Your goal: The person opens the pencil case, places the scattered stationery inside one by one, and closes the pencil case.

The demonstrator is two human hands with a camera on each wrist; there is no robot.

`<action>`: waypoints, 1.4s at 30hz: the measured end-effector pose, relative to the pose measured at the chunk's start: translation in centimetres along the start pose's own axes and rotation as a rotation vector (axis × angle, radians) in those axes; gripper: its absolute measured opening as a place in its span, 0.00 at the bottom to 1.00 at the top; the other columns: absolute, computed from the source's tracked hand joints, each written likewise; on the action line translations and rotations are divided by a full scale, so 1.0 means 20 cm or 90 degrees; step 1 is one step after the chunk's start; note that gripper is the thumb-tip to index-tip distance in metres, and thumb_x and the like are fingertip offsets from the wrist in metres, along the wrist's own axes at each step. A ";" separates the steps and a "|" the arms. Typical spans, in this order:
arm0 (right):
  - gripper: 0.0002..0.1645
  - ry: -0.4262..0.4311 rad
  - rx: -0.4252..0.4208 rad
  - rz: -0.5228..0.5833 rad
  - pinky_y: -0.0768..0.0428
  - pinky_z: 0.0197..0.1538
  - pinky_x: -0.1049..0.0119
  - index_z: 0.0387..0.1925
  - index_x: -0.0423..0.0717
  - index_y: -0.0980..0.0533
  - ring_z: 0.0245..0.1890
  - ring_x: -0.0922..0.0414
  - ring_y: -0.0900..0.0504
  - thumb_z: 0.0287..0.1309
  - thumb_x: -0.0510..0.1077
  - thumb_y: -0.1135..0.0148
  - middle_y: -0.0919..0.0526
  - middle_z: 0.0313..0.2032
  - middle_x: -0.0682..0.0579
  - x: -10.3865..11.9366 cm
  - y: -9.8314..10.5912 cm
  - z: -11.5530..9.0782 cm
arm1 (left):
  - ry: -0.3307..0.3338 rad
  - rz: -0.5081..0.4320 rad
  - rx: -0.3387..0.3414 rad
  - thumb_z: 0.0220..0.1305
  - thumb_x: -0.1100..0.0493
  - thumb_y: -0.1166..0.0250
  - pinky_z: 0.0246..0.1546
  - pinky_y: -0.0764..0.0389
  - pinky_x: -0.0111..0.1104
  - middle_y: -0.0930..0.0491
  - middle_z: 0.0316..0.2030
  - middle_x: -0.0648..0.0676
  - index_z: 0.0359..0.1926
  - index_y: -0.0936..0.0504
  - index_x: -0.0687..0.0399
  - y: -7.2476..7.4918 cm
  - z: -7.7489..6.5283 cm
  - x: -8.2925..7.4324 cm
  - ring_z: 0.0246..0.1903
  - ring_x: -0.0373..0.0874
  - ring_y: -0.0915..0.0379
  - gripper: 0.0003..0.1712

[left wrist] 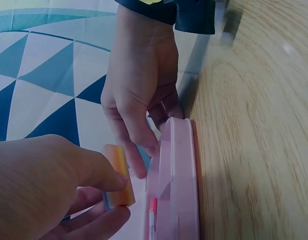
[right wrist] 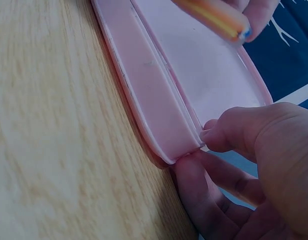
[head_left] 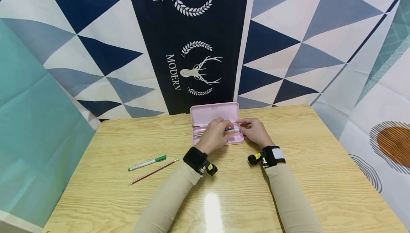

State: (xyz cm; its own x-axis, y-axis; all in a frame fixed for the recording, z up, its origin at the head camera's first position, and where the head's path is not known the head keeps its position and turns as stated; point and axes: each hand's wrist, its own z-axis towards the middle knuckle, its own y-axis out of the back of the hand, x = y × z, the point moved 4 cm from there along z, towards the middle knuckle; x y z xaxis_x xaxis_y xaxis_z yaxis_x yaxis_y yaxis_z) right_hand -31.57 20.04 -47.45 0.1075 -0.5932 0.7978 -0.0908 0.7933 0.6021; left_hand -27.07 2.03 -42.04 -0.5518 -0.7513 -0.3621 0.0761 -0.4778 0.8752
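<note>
A pink pencil case (head_left: 215, 113) lies open at the back of the table, its lid raised. My left hand (head_left: 214, 136) is over the case, pinching a small orange-and-yellow block (left wrist: 120, 172) that looks like an eraser, with blue at one end. In the left wrist view, the block is between thumb and fingers, above the case. My right hand (head_left: 254, 130) grips the case's right end; in the right wrist view, thumb and fingers (right wrist: 234, 132) pinch its corner. Slim pens or pencils (head_left: 200, 132) lie inside, partly hidden by the left hand.
A green-capped pen (head_left: 147, 163) and a reddish pencil (head_left: 153, 171) lie on the wooden table (head_left: 105, 147), left of the left forearm. Behind the case hangs a patterned cloth (head_left: 205, 30), close to the table's back edge.
</note>
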 end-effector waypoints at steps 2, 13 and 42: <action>0.18 -0.003 0.000 0.008 0.20 0.27 0.70 0.53 0.46 0.17 0.34 0.52 0.20 0.61 0.37 0.38 0.13 0.45 0.39 0.00 0.00 0.00 | 0.002 0.004 -0.003 0.55 0.63 0.29 0.41 0.19 0.35 0.17 0.36 0.51 0.45 0.14 0.52 -0.01 0.01 0.00 0.37 0.42 0.23 0.14; 0.18 0.010 -0.004 0.012 0.19 0.27 0.71 0.53 0.45 0.16 0.32 0.53 0.19 0.61 0.36 0.37 0.12 0.43 0.39 0.00 -0.01 0.00 | 0.018 -0.004 0.033 0.58 0.57 0.28 0.36 0.21 0.35 0.20 0.33 0.51 0.47 0.13 0.52 -0.07 0.03 -0.02 0.33 0.42 0.25 0.15; 0.17 0.014 -0.008 0.002 0.20 0.27 0.70 0.52 0.45 0.16 0.30 0.55 0.19 0.62 0.37 0.37 0.12 0.41 0.39 0.00 -0.01 0.00 | -0.045 0.014 0.060 0.60 0.65 0.30 0.43 0.16 0.34 0.10 0.33 0.47 0.33 0.08 0.50 -0.14 0.03 -0.03 0.37 0.40 0.17 0.07</action>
State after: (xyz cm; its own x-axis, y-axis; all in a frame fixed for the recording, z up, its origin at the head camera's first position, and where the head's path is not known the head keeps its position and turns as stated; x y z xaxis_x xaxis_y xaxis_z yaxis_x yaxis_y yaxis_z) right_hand -31.62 19.79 -47.61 0.1286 -0.5873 0.7991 -0.0783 0.7973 0.5985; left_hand -27.41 4.04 -44.20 -0.6081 -0.7255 -0.3222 0.0124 -0.4146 0.9099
